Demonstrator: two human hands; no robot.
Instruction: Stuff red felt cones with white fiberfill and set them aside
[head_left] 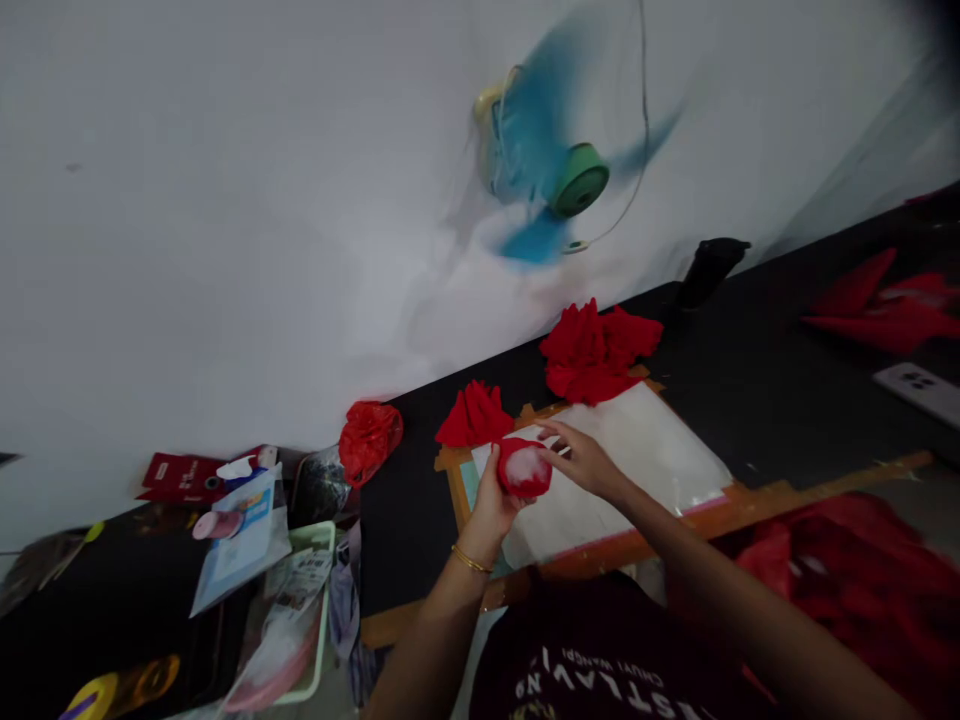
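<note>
My left hand, a gold bangle at its wrist, is closed around a small red fabric pouch. White fluffy stuffing shows in the pouch's opening. To the right, my right hand has its fingers apart, the tips at the edge of the pouch; whether they press on the stuffing is hard to see. Both hands are above a white work sheet taped to the black table. Behind them lie a small red cloth heap and a larger red cloth pile.
A blue-bladed fan spins on the wall. A red plastic bag sits at the table's left end. Left of it stands a pale green basket. A black cup is at the back; a red bag is at right front.
</note>
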